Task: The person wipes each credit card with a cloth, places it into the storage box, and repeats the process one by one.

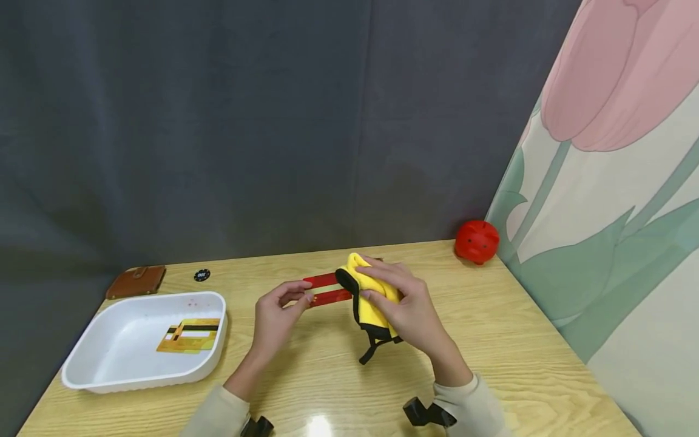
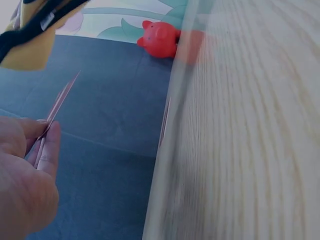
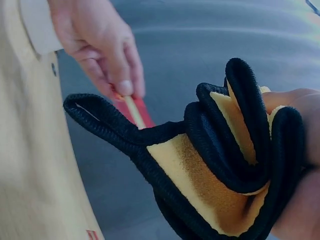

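My left hand pinches a thin red card with a pale stripe by its left end, between thumb and fingers. Seen nearly edge-on in the left wrist view, the card is held up off the table. A folded yellow cloth with black edging is gripped in my right hand. Its front edge overlaps the card's right end in the head view. From the cloth's lower corner hangs a black loop, also large in the right wrist view, where the bunched folds of the cloth show.
At left on the wooden table stands a white tray with yellow cards inside. Behind it lie a brown wallet and a black round chip. A red piggy bank sits at the far right corner.
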The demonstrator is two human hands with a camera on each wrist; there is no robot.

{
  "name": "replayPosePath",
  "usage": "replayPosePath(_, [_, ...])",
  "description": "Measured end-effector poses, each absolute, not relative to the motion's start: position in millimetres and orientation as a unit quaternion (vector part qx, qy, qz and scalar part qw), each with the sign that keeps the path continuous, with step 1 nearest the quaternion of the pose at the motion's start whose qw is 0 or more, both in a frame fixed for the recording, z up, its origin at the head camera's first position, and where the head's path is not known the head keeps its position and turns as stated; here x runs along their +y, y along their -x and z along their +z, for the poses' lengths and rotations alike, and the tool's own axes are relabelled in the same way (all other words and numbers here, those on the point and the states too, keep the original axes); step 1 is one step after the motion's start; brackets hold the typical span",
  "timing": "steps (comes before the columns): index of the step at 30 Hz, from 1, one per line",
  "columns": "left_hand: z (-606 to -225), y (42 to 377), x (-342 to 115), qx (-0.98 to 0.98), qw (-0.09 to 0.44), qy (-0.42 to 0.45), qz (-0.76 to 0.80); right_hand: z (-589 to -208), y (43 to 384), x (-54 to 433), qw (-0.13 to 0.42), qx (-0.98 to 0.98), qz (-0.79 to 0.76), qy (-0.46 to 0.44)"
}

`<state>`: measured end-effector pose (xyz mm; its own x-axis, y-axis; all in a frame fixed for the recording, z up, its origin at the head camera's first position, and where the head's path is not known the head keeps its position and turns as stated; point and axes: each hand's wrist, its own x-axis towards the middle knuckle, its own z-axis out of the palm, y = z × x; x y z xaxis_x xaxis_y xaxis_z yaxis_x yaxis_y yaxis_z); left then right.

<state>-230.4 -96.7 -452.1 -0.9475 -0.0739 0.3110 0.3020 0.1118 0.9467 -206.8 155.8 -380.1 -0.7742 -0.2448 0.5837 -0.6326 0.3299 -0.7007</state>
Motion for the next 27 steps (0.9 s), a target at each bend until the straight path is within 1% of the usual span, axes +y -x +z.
replayPosePath(9, [-446.0, 223.9, -89.4, -0.716, 0.148, 0.082, -0.677, -389.1, 207.6, 140.0, 0.197, -0.813, 0.466, -0.288])
replayPosePath(15, [-437.5, 212.0, -80.6, -0.706, 0.169, 0.093, -0.681, -396.0, 207.9, 128.6, 0.220, -0.834, 0.402, -0.307])
replayPosePath(20, [-433.2, 206.4, -75.8, -0.684, 0.187, 0.100, -0.698, -399.0, 209.8, 125.5, 0.235, -0.844, 0.381, -0.297])
replayPosePath(27, [-431.2, 202.7, -73.2, -0.659, 0.193, 0.109, -0.719, -398.1, 212.7, 131.5, 0.234, -0.852, 0.378, -0.277])
